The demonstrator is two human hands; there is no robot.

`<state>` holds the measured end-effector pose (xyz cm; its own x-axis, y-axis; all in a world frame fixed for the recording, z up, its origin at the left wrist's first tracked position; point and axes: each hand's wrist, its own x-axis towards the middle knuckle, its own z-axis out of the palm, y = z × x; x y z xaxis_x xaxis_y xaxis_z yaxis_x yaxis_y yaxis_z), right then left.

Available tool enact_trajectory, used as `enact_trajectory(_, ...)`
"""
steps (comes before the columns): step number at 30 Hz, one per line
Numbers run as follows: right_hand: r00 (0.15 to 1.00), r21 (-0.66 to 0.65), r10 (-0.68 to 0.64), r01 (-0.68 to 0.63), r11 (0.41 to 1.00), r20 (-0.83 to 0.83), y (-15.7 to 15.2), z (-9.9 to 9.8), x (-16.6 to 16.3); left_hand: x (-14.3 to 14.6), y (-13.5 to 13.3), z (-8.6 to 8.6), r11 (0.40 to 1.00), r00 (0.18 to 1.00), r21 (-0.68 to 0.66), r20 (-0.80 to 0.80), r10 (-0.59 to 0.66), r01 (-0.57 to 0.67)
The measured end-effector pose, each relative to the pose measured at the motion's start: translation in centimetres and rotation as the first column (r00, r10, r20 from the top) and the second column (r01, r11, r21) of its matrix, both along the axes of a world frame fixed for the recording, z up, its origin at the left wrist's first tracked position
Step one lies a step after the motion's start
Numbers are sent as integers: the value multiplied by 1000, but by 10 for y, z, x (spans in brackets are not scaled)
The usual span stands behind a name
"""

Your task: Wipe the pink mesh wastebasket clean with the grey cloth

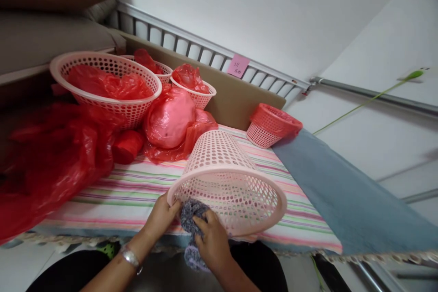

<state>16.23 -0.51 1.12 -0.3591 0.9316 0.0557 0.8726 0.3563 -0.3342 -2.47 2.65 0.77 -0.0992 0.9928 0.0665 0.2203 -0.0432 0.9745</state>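
Note:
A pink perforated plastic basket (222, 150) lies tipped on its side on the striped cloth, its mouth facing me. My left hand (164, 214), with a silver bracelet at the wrist, grips the left edge of the basket's rim. Just inside the mouth, my right hand (212, 239) is closed on a grey speckled cloth (192, 214), pressed near the rim's lower left. Part of that cloth hangs down below the rim. The fingertips of my left hand are close to the cloth.
Pink baskets lined with red plastic bags, such as the large basket (106, 96), stand at the back left. A filled red bag (171, 116) sits beside them, and loose red plastic (68, 159) spreads at left. Another basket (263, 134) with a red rim stands at back right near the railing (205, 50).

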Motion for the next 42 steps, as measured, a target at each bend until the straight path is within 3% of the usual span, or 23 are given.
enact_trajectory(9, 999, -10, 8, -8, 1000, 37, 1, 13, -6, -2, -2, 2, 1000, 999, -8, 45, -5, 6)
enact_trajectory(16, 996, 26, 30, -32, 999, 87, 3, 11, -5, -2, -1, 3, 1000, 999, 3, 42, -1, 1)
enact_trajectory(19, 978, 69, 61, -77, 995, 200, 22, 16, -2, -3, -1, 3, 1000, 999, 18, 35, -9, 8)
enact_trajectory(23, 949, 146, -15, -33, 989, 316, 71, 27, -4, -4, 0, 2, 1000, 1000, 24, 19, -8, 8)
enact_trajectory(32, 961, 311, -230, 175, 934, 152, 176, 34, -2, -6, 0, 9, 999, 999, 7, 20, -33, 33)
enact_trajectory(36, 975, 326, -209, 174, 929, 78, 189, 25, -2, -5, 0, 9, 999, 999, -5, 8, -39, 39)
enact_trajectory(42, 979, 237, -192, 172, 956, 63, 183, 13, -1, -2, 2, 10, 1000, 1000, 2, -10, -25, 25)
